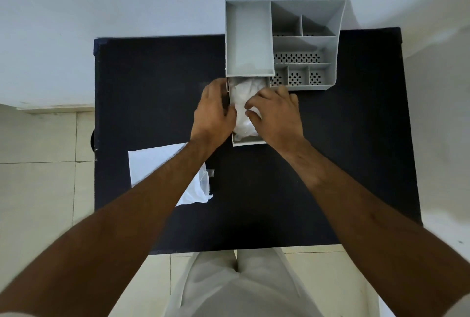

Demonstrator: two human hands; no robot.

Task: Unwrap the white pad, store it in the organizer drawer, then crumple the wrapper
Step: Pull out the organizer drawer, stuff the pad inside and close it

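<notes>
The left hand rests on the left wall of the pulled-out grey plastic organizer drawer, fingers curled over its edge. The right hand reaches in from the right side, its fingertips pressing down on the soft white pad that lies inside the drawer. Whether the right fingers pinch the pad or only push on it cannot be told. The two hands sit close together, with the pad between them, so neither is clearly nearer to it.

The pad fills the drawer, and its long axis appears to run along the drawer's length, away from the person toward the grey plastic compartmented organizer at the far edge of the dark desk. It looks rumpled, not flat.

The flat white wrapper, with a clear torn end, lies on the desk near the left forearm, toward the person and to the left of the drawer. It is well apart from both hands. The left hand seems better placed to reach it for crumpling.
</notes>
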